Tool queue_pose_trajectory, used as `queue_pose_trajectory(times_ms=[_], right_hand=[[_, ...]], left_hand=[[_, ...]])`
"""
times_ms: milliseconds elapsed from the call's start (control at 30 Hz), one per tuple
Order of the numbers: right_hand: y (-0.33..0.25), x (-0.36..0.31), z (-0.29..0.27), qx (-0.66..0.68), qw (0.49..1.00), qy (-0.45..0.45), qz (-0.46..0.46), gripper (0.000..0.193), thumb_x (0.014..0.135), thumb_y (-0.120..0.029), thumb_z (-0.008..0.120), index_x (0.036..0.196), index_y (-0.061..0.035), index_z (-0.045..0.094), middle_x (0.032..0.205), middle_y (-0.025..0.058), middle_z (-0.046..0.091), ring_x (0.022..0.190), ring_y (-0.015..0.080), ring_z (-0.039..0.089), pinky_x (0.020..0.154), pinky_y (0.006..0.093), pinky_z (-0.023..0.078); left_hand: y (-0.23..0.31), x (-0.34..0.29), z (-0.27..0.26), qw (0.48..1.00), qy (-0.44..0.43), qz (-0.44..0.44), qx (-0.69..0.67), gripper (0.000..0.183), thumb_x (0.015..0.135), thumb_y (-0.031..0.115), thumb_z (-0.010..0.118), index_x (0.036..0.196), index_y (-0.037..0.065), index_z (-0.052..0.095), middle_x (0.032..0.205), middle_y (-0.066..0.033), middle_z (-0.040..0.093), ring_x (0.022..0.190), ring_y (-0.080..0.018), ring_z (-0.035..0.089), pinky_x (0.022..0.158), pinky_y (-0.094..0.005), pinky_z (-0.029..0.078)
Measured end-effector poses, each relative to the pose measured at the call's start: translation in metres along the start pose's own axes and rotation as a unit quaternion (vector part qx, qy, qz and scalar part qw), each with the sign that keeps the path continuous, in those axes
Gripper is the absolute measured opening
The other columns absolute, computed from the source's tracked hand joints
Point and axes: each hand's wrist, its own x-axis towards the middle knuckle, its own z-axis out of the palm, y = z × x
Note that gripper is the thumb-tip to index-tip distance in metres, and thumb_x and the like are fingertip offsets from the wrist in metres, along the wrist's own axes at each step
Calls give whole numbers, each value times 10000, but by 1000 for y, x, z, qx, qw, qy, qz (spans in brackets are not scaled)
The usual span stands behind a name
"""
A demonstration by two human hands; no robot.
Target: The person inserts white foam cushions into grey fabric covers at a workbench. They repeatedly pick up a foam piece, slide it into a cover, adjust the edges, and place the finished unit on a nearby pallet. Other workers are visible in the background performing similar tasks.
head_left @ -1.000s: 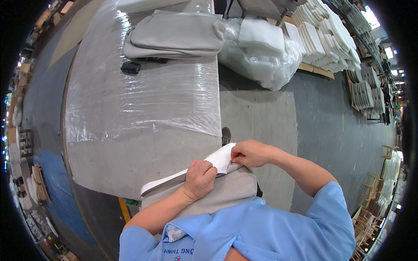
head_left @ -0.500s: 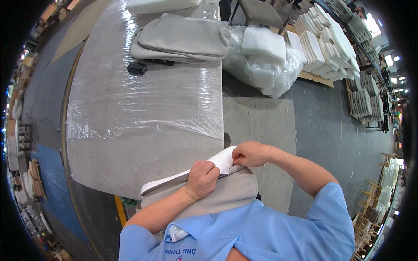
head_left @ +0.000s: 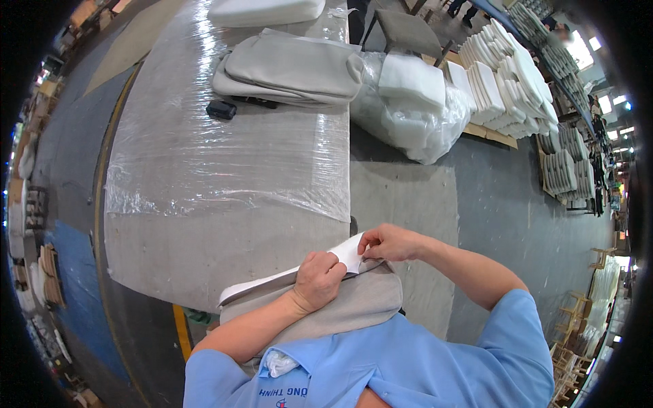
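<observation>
Cloth in lt gray, a padded-looking piece point(head_left: 360, 296) w/ a matte, fine weave & rounded R end, sits at worktop's point(head_left: 183, 248) near R corner, up against the blue shirt point(head_left: 435, 360); a white, smooth backing layer point(head_left: 348, 253) shows along its far edge. L hand point(head_left: 318, 280): fingers curled into a fist, gripping that edge abt midway, white layer & cloth together. R hand point(head_left: 389, 243): thumb & fingers pinched on the edge nr the R end; can't tell if cloth, white layer or both is btwn the tips. Worktop is dull gray, near part bare, rest under shiny, wrinkled clear film point(head_left: 218, 160) reaching the R edge. Toward the far end, by the R edge: pile of folded gray covers point(head_left: 292, 64), soft rounded corners; blk boxy gadget point(head_left: 221, 109) just on its near side; thick white slab point(head_left: 265, 10) beyond. Off the R edge: clear plastic bag point(head_left: 425, 132) w/ white pads, gray-seat chair point(head_left: 405, 34) behind, then stacked white pads point(head_left: 507, 92) on cardboard. Shirt has dk blue caps lettering point(head_left: 282, 392), upside down from here, w/ a small emblem cut off at bottom; crumpled translucent wad point(head_left: 279, 363) nr the collar.
</observation>
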Motion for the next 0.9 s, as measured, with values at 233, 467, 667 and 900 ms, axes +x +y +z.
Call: queue_pose_trajectory(times_ms=[233,467,667,900], right_hand=[[-15,-6,-5,-252,967,8,-30,219,924,-261,710,998,-64,770,942,128,771,887,282,725,776,399,553],[-18,-12,-3,-158,987,-27,-26,163,929,-151,694,1026,-45,769,908,84,764,833,204,686,750,352,535],[0,-7,14,16,1000,3,-10,177,941,-148,704,1063,-53,789,900,28,726,801,156,617,715,338,504],[0,3,18,52,998,35,0,147,929,-191,733,984,-59,768,850,45,705,842,168,624,738,359,499]], left_hand=[[1,-1,1,1000,11,-3,-18,148,734,27,724,809,72,605,846,-82,570,787,-290,590,717,-420,450],[4,-3,0,999,17,-17,-41,165,735,13,721,781,62,571,819,-107,546,756,-321,580,676,-438,464],[0,-5,1,999,14,-16,-43,159,739,5,720,788,59,578,818,-117,546,751,-333,580,667,-447,470],[-3,-1,3,998,7,-32,-44,142,755,21,715,817,48,590,827,-133,563,761,-353,591,672,-470,480]])
